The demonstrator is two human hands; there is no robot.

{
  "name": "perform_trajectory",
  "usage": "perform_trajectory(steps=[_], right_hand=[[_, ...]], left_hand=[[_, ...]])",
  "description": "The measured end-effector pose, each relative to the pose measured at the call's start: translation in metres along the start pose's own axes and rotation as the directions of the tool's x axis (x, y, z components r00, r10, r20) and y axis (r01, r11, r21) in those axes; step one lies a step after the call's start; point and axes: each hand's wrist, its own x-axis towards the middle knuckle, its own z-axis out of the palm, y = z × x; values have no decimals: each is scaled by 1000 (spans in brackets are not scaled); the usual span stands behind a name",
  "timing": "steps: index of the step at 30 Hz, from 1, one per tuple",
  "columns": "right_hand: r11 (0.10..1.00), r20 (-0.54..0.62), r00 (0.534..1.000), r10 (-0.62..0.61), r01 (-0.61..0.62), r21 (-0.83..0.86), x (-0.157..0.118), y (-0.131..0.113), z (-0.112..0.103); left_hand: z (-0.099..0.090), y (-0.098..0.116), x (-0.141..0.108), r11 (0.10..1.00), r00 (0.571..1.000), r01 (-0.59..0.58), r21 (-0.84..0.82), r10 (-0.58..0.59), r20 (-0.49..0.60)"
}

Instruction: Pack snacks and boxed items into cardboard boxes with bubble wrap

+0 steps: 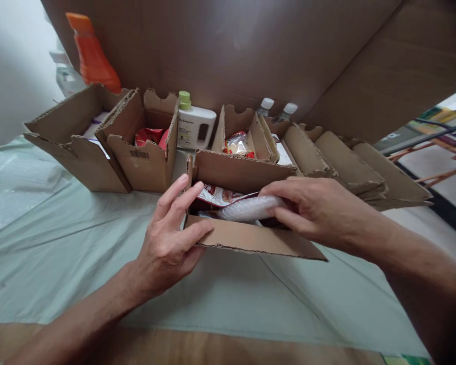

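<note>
In front of me an open cardboard box [251,237] lies on the pale green cloth, its long side toward me. My left hand [171,230] grips its left end, thumb over the near wall and fingers at the end wall. Inside the box, my right hand [307,205] pinches a bubble-wrapped item [251,208] between thumb and fingers; the wrap hides what it is. Behind that item a red and white printed packet [216,194] sits in the box. The right end of the box is partly covered by my right hand.
Behind stand more cardboard bins [144,157], some holding red packets [148,136]. A white jug with a green cap [195,124] sits between bins. An orange bottle [97,61] and clear bottles [265,105] stand farther back, before a tall cardboard panel [213,50]. Bubble wrap [19,177] lies left.
</note>
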Motion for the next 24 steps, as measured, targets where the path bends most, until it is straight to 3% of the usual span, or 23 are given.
perform_trajectory(steps=[2, 7, 11, 17, 19, 21, 23, 24], right_hand=[[1000, 25, 1000, -15, 15, 13, 0, 0, 5], [993, 196, 974, 116, -116, -11, -2, 1, 24], [991, 333, 935, 121, -96, -92, 6, 3, 35], [987, 455, 882, 122, -61, -146, 24, 4, 34], [989, 431, 895, 114, -59, -139, 21, 3, 30], [992, 314, 943, 106, -77, -102, 5, 1, 22], [991, 81, 988, 135, -133, -25, -24, -1, 12], [984, -69, 982, 176, -175, 20, -41, -1, 8]], left_hand=[[0, -1, 0, 1000, 1000, 2, -4, -2, -3], [0, -2, -1, 1000, 1000, -1, -4, 1, -5], [2, -1, -2, 1000, 1000, 13, 8, -12, -17], [5, 1, 0, 1000, 999, 19, 2, -19, -28], [4, 5, -1, 998, 997, 62, -11, -62, -35], [3, 8, -6, 993, 991, 112, -33, -114, -72], [0, 9, -15, 984, 979, 168, -55, -173, -103], [-1, 8, -21, 977, 973, 202, -65, -208, -104]])
